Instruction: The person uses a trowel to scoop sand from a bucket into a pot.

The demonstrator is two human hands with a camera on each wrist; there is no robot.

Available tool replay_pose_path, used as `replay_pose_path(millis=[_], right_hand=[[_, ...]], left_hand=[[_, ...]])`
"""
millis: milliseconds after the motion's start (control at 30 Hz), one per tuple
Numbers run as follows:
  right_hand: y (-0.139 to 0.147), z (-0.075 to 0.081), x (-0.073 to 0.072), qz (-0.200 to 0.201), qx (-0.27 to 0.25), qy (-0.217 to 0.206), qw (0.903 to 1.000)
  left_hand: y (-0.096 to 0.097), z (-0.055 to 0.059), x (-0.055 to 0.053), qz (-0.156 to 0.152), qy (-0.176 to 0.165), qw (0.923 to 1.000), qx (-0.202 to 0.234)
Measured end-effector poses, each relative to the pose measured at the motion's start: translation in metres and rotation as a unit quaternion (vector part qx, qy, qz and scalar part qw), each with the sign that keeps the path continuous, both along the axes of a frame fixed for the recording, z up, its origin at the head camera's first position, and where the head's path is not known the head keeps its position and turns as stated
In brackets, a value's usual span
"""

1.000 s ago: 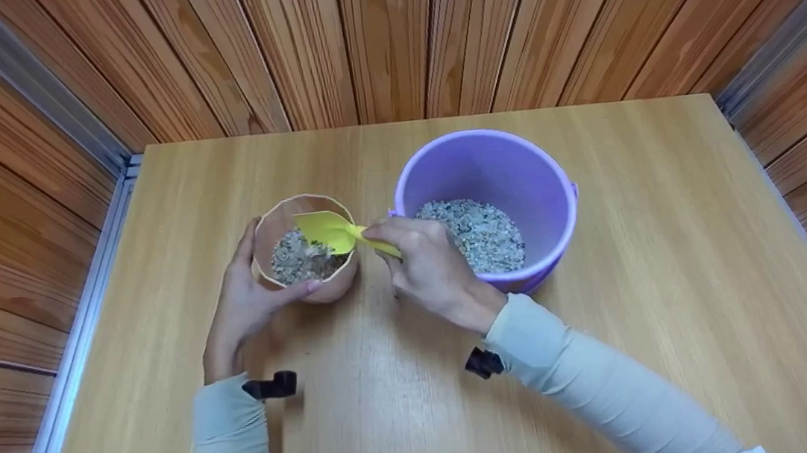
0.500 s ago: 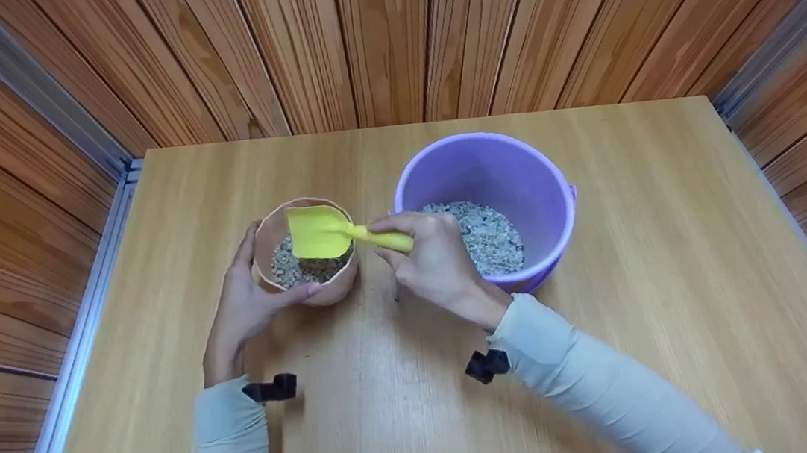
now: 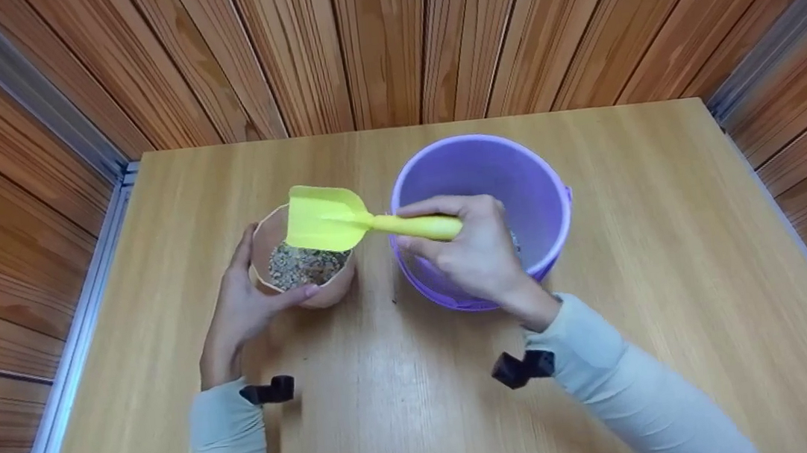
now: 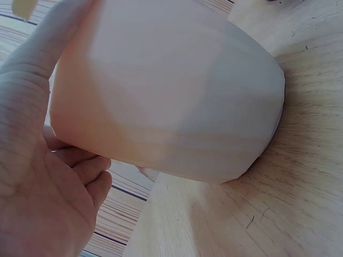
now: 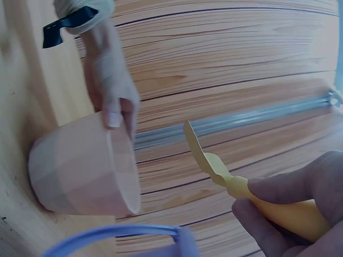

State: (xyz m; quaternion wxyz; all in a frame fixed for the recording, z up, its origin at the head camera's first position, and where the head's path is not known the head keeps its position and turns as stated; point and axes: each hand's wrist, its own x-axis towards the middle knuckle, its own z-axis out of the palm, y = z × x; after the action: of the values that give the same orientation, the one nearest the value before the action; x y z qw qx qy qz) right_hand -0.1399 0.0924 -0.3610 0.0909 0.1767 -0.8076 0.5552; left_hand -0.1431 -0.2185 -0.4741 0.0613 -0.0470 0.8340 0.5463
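A peach faceted pot (image 3: 335,291) stands on the table, part filled with grey gravel (image 3: 303,265). My left hand (image 3: 246,303) holds its left side, thumb over the near rim and fingers round the far side. In the left wrist view the pot (image 4: 166,91) fills most of the picture, its base on the wood. My right hand (image 3: 481,248) grips the handle of a yellow toy shovel (image 3: 328,218), whose blade hangs above the pot's far right rim. No gravel shows on the blade. Beneath the right hand is a purple bucket (image 3: 525,169), its gravel mostly hidden by that hand.
The light wooden table (image 3: 392,408) carries a few dark specks near the pot. Wood-plank walls (image 3: 384,41) rise behind and at both sides, with metal rails (image 3: 76,321) at the edges. The bucket's purple handle (image 5: 118,230) shows low in the right wrist view.
My right hand has moved right and up, over the bucket, lifting the shovel out of the pot; its blade turned from tipped to flatter. My left hand stays on the pot.
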Motion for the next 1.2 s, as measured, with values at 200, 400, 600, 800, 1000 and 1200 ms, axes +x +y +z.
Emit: replay_pose_path(millis=[200,400,600,800,1000,1200], right_hand=[[0.028,0.008,0.006,-0.003,-0.046,-0.019,0.9988],[0.064,0.012,0.013,-0.038,-0.080,-0.067,0.9938],[0.095,0.018,0.018,-0.089,-0.050,-0.084,0.9912],[0.123,0.016,0.021,-0.130,-0.012,-0.082,0.9881],[0.140,0.005,0.020,-0.135,0.010,-0.094,0.9863],[0.149,-0.008,0.016,-0.131,0.026,-0.120,0.9837]], left_hand=[[0.000,0.000,0.001,-0.005,0.013,0.9998,-0.014],[0.001,0.000,0.001,-0.003,0.009,0.9999,-0.012],[0.000,0.001,0.001,-0.002,0.005,1.0000,-0.007],[0.000,0.000,0.000,-0.003,0.010,0.9999,-0.011],[0.000,0.000,0.000,-0.003,0.011,0.9998,-0.014],[0.000,0.000,-0.001,-0.008,0.026,0.9995,-0.017]])
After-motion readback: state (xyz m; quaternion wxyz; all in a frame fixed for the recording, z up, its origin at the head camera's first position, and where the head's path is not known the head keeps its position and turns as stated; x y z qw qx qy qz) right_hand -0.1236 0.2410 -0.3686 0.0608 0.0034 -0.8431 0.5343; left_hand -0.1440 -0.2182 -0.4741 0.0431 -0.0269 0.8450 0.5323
